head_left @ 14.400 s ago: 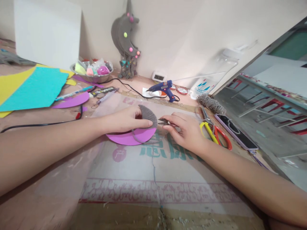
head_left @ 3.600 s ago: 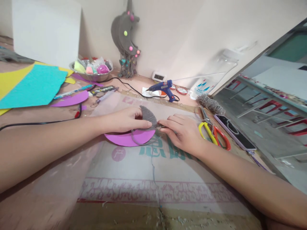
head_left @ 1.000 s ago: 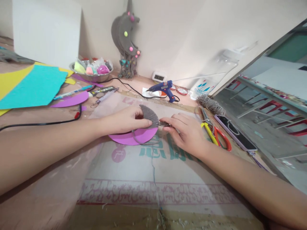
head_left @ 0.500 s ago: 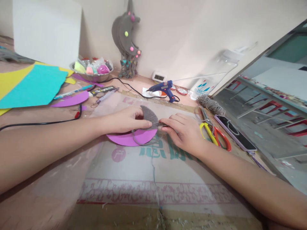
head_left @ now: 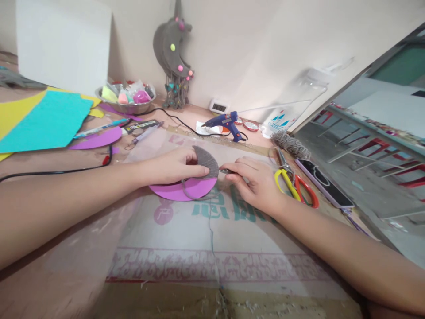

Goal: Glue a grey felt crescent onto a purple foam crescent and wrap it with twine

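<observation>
A purple foam crescent (head_left: 172, 191) lies on the printed plastic sheet, partly wound with grey yarn (head_left: 210, 161). My left hand (head_left: 179, 166) grips it, thumb on top of the wound part and fingers curled behind. A loose loop of yarn hangs over the purple part below my thumb. Just right of the wound edge, my right hand (head_left: 250, 179) pinches a small, thin, dark pointed tool (head_left: 226, 171). Its tip sits a little apart from the yarn; most of it is hidden by my fingers.
Behind lies a blue glue gun (head_left: 226, 122). To the right are scissors (head_left: 295, 186), a yarn bundle (head_left: 290, 144) and a phone (head_left: 323, 181) by the table edge. At left are turquoise foam (head_left: 46, 119), pens, a black cable (head_left: 59, 173) and a metal bowl (head_left: 133, 107).
The tool's tip in my right hand has drawn slightly away from the wound edge, where it was touching or nearly so. My left hand keeps its grip; the view has shifted slightly.
</observation>
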Demonstrator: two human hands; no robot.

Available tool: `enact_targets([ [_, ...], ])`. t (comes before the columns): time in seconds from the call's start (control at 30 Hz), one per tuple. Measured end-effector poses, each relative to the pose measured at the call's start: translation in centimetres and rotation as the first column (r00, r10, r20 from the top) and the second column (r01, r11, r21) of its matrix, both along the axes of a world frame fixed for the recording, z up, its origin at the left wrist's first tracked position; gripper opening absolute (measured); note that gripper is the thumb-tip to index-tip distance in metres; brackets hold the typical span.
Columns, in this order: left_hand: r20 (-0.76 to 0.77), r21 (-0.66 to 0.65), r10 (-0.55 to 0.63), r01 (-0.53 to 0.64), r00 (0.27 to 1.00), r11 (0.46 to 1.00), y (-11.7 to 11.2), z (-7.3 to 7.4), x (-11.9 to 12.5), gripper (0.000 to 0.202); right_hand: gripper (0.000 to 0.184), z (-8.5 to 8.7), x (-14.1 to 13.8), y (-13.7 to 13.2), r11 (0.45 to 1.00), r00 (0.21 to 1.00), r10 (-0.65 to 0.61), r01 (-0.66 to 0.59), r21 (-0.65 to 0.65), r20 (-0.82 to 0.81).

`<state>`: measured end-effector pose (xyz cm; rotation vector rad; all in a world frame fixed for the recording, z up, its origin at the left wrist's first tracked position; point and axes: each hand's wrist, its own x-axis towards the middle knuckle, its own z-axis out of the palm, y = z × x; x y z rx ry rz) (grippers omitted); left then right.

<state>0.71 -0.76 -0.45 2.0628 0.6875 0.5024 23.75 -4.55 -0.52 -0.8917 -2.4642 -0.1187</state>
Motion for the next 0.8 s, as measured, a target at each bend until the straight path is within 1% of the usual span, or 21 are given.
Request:
enact_targets([
  [0.13, 0.003, -0.009, 0.007, -0.007, 1.000, 1.000, 0.0, 0.0, 0.0, 0.023, 0.021, 0.2, 0.0, -0.1, 1.000, 1.000, -0.015, 0.015, 0.007, 0.009],
  [0.3, 0.025, -0.024, -0.014, 0.015, 1.000, 1.000, 0.0, -0.1, 0.0, 0.023, 0.023, 0.4, -0.1, -0.3, 0.999, 0.998, -0.041, 0.041, -0.008, 0.055],
  [0.37, 0.024, -0.002, 0.001, -0.001, 1.000, 1.000, 0.0, -0.1, 0.0, 0.022, 0.024, 0.5, -0.2, -0.4, 0.996, 0.998, -0.069, 0.070, -0.060, 0.013],
  [0.4, 0.016, 0.007, 0.012, -0.012, 1.000, 1.000, 0.0, -0.1, 0.0, 0.023, 0.025, 0.5, -0.4, -0.6, 0.988, 0.994, -0.100, 0.096, -0.118, -0.031],
  [0.47, 0.000, 0.009, 0.023, -0.023, 1.000, 1.000, -0.1, -0.1, 0.0, 0.023, 0.026, 0.5, -0.9, -0.8, 0.948, 0.973, -0.188, 0.146, -0.283, -0.130],
  [0.53, -0.003, -0.010, 0.014, -0.014, 1.000, 1.000, -0.2, 0.0, 0.0, 0.024, 0.024, 0.5, -1.5, -1.1, 0.876, 0.943, -0.266, 0.151, -0.459, -0.198],
  [0.6, -0.004, -0.029, 0.008, -0.008, 1.000, 1.000, -0.3, -0.1, 0.0, 0.025, 0.021, 0.6, -2.2, -1.2, 0.800, 0.928, -0.298, 0.115, -0.588, -0.224],
  [0.7, -0.028, -0.039, 0.046, -0.047, 0.999, 0.998, -0.4, -0.2, 0.0, 0.026, 0.026, 0.8, -2.7, -1.1, 0.705, 0.918, -0.318, 0.062, -0.707, -0.237],
  [0.8, -0.053, -0.036, 0.076, -0.078, 0.996, 0.996, -0.5, -0.3, 0.0, 0.028, 0.028, 0.9, -2.8, -1.0, 0.646, 0.918, -0.320, 0.032, -0.762, -0.234],
])
